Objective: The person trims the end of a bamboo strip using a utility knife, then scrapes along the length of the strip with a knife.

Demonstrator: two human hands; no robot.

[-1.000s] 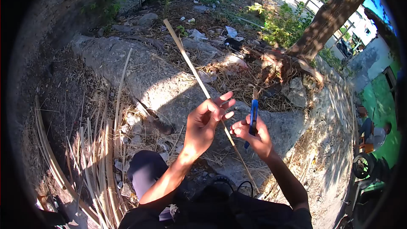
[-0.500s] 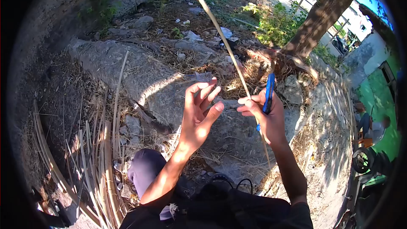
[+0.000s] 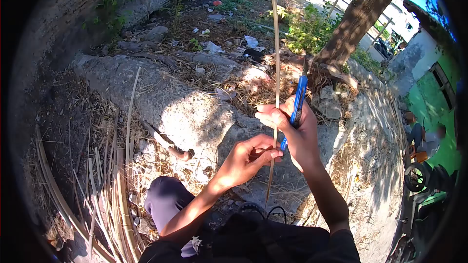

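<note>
A long, thin bamboo strip (image 3: 277, 58) stands nearly upright in front of me, its top running out of view and its lower end hanging near my lap. My left hand (image 3: 246, 159) is closed, with thumb and fingers pinching the strip low down. Just above it, my right hand (image 3: 303, 134) has thumb and fingers against the same strip. A blue utility knife (image 3: 299, 98) is also gripped in that right hand, its dark blade pointing up. The palm side of my left hand is partly hidden.
Several split bamboo strips (image 3: 122, 195) lie at the left by my knee (image 3: 168, 197). A large grey rock (image 3: 195, 112) spreads ahead, with dry shavings on it. Beyond stand a tree trunk (image 3: 363, 14) and a brick wall (image 3: 73, 9). Another person (image 3: 431, 141) sits far right.
My left hand has come down and right, from open fingers to a pinch on the strip. The strip has swung from leaning left to nearly upright. My right hand shifted slightly left.
</note>
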